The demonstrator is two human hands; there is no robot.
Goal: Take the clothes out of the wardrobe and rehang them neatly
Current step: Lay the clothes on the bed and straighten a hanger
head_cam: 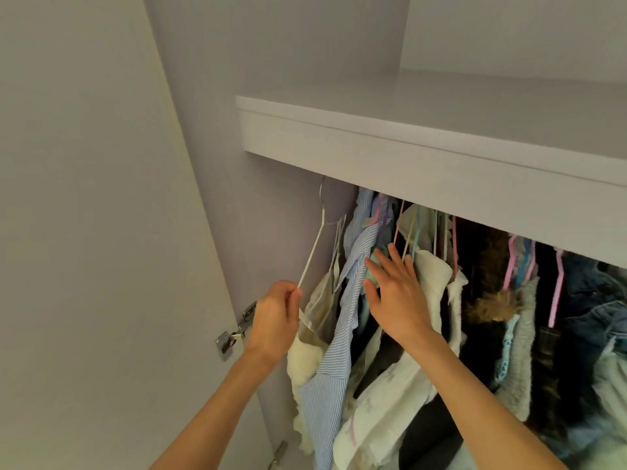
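Pinched between thumb and curled fingers, the lower end of a white hanger (pixel 310 257) sits in the grip of the left hand (pixel 274 320), at the far left end of the wardrobe's row. A cream-and-grey garment (pixel 317 310) hangs from that hanger, touching the hand. The hook end rises toward the rail, which is hidden behind the shelf front (pixel 424 157), so whether the hook is on the rail cannot be told.

Just beside it, the right hand (pixel 397 293) lies flat with its fingers straight and spread, gripping nothing, pressing against the blue-striped shirt (pixel 349 300) and a fluffy white garment (pixel 431 279). Further right the clothes (pixel 509 300) are packed tightly on pink and pastel hangers (pixel 515 262): a fur-trimmed dark piece, knitwear, denim. The open door (pixel 84 232) with its metal hinge (pixel 234 334) stands to the left.

The step in hand looks like freeing or seating the end hanger while the other hand keeps the neighbours aside. The next move probably calls for lifting the hook clear of the rail, or settling it, without snagging the striped shirt pressed close against it.
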